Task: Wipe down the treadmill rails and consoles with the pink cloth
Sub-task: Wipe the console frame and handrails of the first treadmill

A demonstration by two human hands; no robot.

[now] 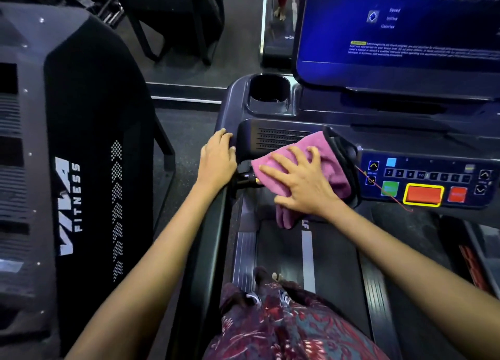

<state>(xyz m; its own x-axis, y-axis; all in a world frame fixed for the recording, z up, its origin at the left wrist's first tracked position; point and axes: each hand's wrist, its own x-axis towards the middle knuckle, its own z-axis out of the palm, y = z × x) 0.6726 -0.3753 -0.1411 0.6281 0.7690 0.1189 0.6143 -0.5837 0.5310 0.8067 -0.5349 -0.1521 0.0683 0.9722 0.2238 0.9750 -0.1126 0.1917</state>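
My right hand [300, 182] lies flat with fingers spread on the pink cloth [328, 154], pressing it against the left part of the treadmill console [270, 136], beside the button panel [430, 181]. One corner of the cloth hangs down below my palm. My left hand [216, 159] rests on the top end of the left rail [208, 251], fingers curled over the console's left edge, holding nothing else. The lit blue screen [405, 29] stands above the console.
A cup holder [269, 92] sits at the console's upper left. The treadmill belt [308, 254] runs below, with my patterned clothing over it. A neighbouring black machine [81, 156] marked FITNESS stands close on the left. Dark floor lies between them.
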